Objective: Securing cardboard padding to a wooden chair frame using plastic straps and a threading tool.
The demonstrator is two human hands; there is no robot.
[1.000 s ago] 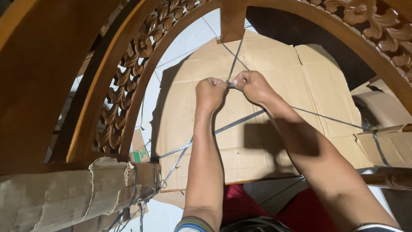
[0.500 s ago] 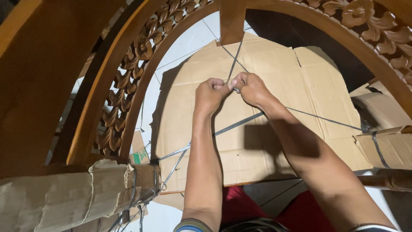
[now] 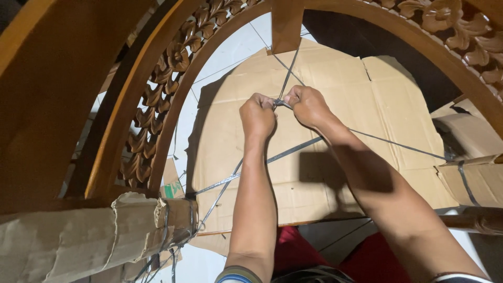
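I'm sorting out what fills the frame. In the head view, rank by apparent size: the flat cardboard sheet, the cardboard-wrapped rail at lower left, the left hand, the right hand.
1. Cardboard sheet
2. Cardboard-wrapped rail, nearer the camera, so unsure
3. Left hand and right hand: alike, both gripping the strap

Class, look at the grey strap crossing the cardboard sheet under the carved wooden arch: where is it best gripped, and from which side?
Probably at the crossing point, where the grey strap lines meet over the cardboard sheet. Come from above, pinching from both sides, as the left hand and right hand do. The strap is flat, thin and taut, so elsewhere it offers little to pinch.
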